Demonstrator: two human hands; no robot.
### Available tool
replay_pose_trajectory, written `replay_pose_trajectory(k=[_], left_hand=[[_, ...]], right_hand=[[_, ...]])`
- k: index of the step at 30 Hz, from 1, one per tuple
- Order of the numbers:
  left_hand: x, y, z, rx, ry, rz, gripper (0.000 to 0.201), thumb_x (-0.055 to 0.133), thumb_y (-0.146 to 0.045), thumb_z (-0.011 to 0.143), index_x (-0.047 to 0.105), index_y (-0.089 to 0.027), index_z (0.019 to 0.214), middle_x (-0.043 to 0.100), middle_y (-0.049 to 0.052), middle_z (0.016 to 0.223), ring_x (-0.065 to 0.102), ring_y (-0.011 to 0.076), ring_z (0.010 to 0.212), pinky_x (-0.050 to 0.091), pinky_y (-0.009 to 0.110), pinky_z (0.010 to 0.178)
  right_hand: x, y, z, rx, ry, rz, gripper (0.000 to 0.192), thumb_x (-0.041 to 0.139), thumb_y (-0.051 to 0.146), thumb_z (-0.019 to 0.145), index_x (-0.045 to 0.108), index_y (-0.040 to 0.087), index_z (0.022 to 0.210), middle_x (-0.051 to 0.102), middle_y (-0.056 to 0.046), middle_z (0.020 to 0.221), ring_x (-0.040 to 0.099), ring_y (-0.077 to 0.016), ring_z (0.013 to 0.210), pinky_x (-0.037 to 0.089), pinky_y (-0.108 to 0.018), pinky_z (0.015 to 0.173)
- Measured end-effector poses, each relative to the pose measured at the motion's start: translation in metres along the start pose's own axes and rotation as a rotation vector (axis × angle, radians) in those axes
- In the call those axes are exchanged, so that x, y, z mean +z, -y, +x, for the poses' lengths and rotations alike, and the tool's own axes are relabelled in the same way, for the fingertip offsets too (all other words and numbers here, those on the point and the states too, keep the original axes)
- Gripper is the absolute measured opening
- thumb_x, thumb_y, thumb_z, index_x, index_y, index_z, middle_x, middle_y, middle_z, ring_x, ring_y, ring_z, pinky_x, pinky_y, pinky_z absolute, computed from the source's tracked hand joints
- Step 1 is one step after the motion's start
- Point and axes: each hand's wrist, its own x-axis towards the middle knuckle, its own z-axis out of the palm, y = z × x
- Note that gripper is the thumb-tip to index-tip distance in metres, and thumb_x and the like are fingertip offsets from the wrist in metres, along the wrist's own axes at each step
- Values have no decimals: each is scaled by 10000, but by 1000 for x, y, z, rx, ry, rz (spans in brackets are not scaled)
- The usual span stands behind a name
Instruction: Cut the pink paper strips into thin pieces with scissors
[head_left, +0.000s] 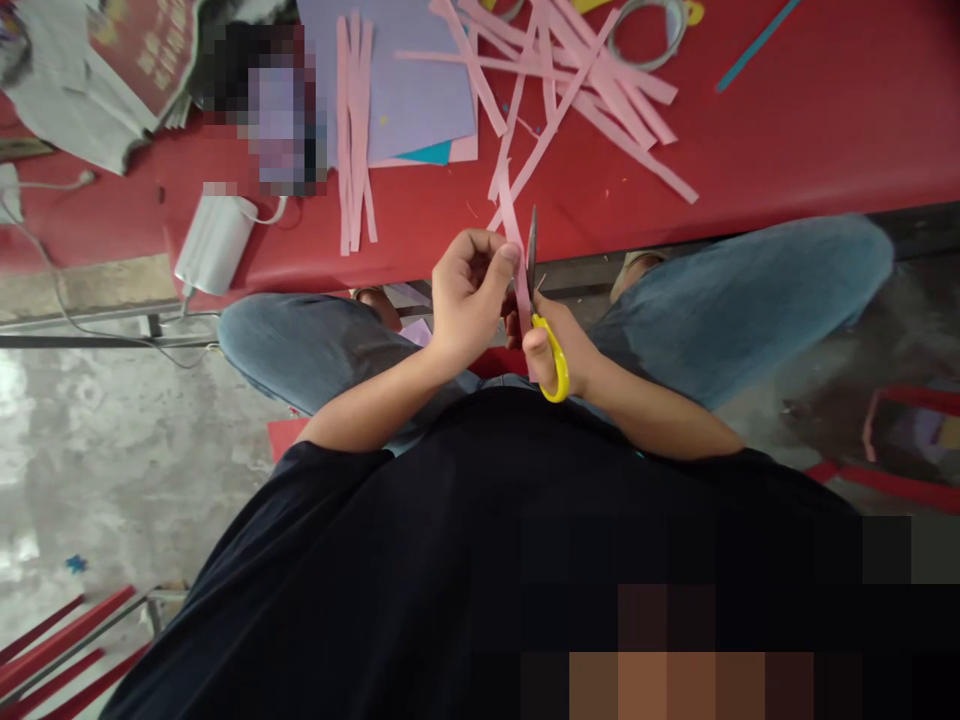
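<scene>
L hand [469,295] pinches pink strip [513,225]; R hand [562,350] grips scissors [541,320].

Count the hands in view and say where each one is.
2. The left hand pinches a pink paper strip just below the red table edge. The right hand grips yellow-handled scissors beside it. No other hands show.
</scene>
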Motion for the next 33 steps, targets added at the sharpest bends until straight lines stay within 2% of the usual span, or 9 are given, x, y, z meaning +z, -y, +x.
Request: replay_pose_trajectory(k=[5,10,16,19,22,24,26,29,33], left_hand=[[3,19,-1,98,-44,-74,424,754,-615,1068,636,-222,963,614,-41,743,571,74,571,461,204,517],[4,21,-3,140,-65,-63,420,758,-602,1068,652,-213,950,622,-36,752,603,79,596,501,206,554],[5,26,-5,143,-72,-63,418,746,-603,1076,659,-213,954,611,-32,765,617,83,619,514,209,572],[5,28,-6,130,-78,-51,437,731,-624,1078,654,-212,958,591,-36,758,623,86,621,523,214,578],[5,29,-6,113,-82,-45,455,719,-642,1078,650,-208,958,575,-36,755,631,88,626,540,220,591],[6,30,-6,99,-83,-47,463,720,-647,1075,650,-206,954,578,-34,758,631,89,628,546,224,596],[5,30,-5,90,-82,-58,469,728,-649,1069,651,-203,948,589,-30,763,629,91,633,543,225,594],[5,30,-4,84,-67,-79,478,747,-657,1052,657,-201,943,602,-25,767,637,94,650,544,223,596],[4,30,-3,78,-62,-85,494,743,-675,1045,654,-202,934,597,-27,759,629,89,639,536,215,579]], right_hand=[[2,-5,0,-54,-51,-19,864,451,990,958,683,227,1292,701,-82,939,746,-303,951,649,-439,814],[1,-2,-1,-43,-70,-42,891,416,996,962,711,231,1310,743,-116,950,778,-344,986,663,-470,809],[2,-5,-1,-43,-66,-49,884,418,971,983,731,248,1385,709,-73,807,777,-316,840,685,-497,895],[2,-4,-1,-52,-73,-63,864,410,946,1007,730,243,1393,763,-97,913,797,-328,927,677,-503,978],[1,-3,0,-84,-66,-112,844,388,900,1048,724,214,1408,805,-140,1143,800,-357,1093,655,-524,1049],[1,-3,0,-98,-70,-145,850,365,888,1063,721,205,1422,804,-155,1246,789,-372,1172,649,-535,1055],[2,-4,0,-101,-84,-157,861,357,890,1065,723,202,1430,807,-156,1256,790,-374,1186,655,-531,1031],[2,-6,-1,-93,-105,-155,865,350,886,1068,740,196,1415,814,-148,1160,800,-362,1121,663,-517,1002],[2,-9,-2,-83,-112,-193,862,344,901,1057,771,214,1354,797,-123,1026,780,-328,928,663,-502,884]])
